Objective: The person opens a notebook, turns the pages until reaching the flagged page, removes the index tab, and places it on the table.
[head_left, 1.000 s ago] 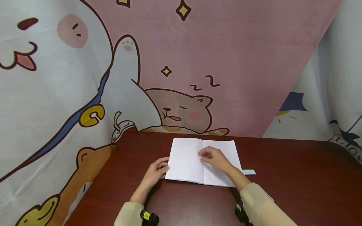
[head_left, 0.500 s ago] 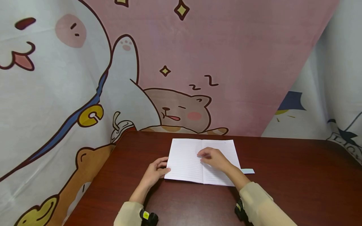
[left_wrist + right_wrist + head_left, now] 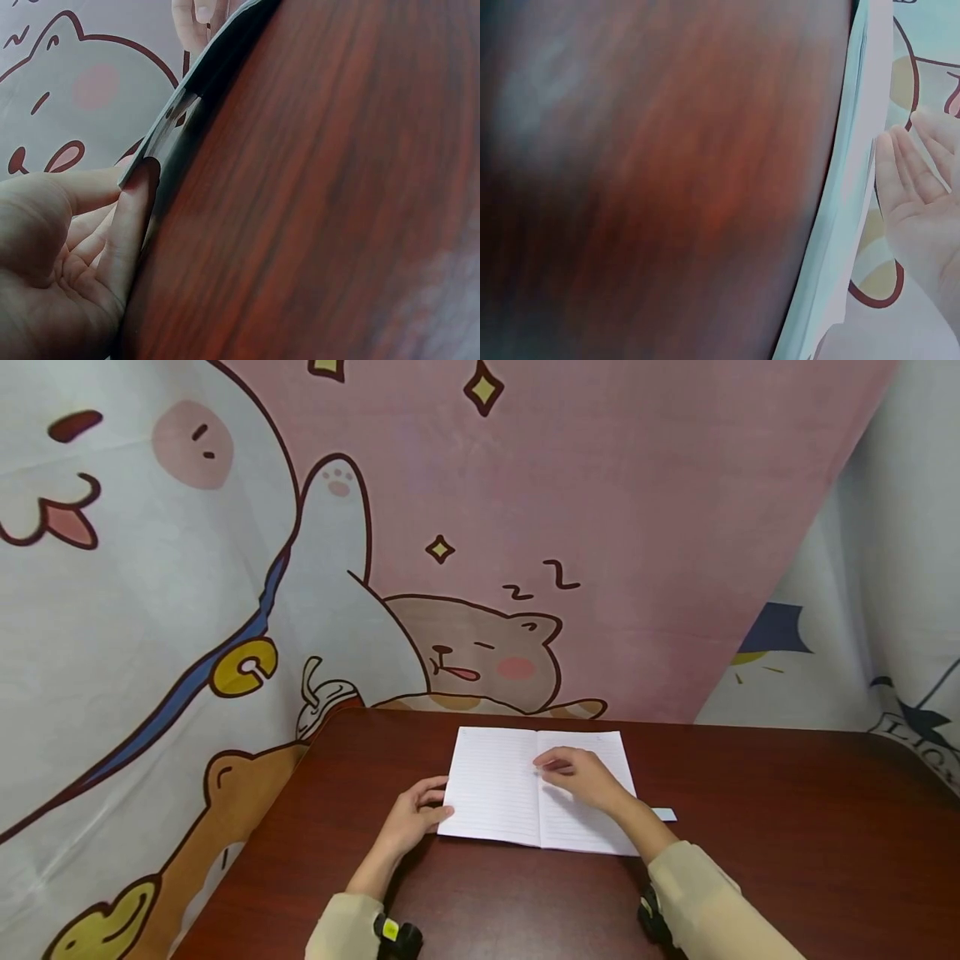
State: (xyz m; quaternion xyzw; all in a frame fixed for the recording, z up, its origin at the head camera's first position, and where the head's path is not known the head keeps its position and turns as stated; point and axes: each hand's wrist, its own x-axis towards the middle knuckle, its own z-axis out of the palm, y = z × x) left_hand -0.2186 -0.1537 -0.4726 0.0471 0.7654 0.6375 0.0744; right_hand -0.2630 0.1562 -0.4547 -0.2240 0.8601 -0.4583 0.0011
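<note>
A lined notebook (image 3: pixel 491 785) lies spread on the table, its two white pages bare of writing apart from the ruled lines. At its left edge my left hand (image 3: pixel 411 817) pinches the book, thumb on top and fingers beneath, as the left wrist view (image 3: pixel 90 240) shows. My right hand (image 3: pixel 588 777) is over the right page, its fingertips close to the centre fold. In the right wrist view, that hand (image 3: pixel 922 187) has fairly straight fingers with nothing between them. Whether its fingertips touch the paper I cannot tell.
A pale blue strip (image 3: pixel 664 814) sticks out past the notebook's right side. The dark reddish-brown wooden table (image 3: pixel 787 827) carries the book. Behind it hangs a pink and white cloth (image 3: pixel 675 527) with cartoon animals.
My right hand has shifted slightly to the right and covers more of the blue strip. The left page's ruled lines show more plainly. My left hand stays at the edge.
</note>
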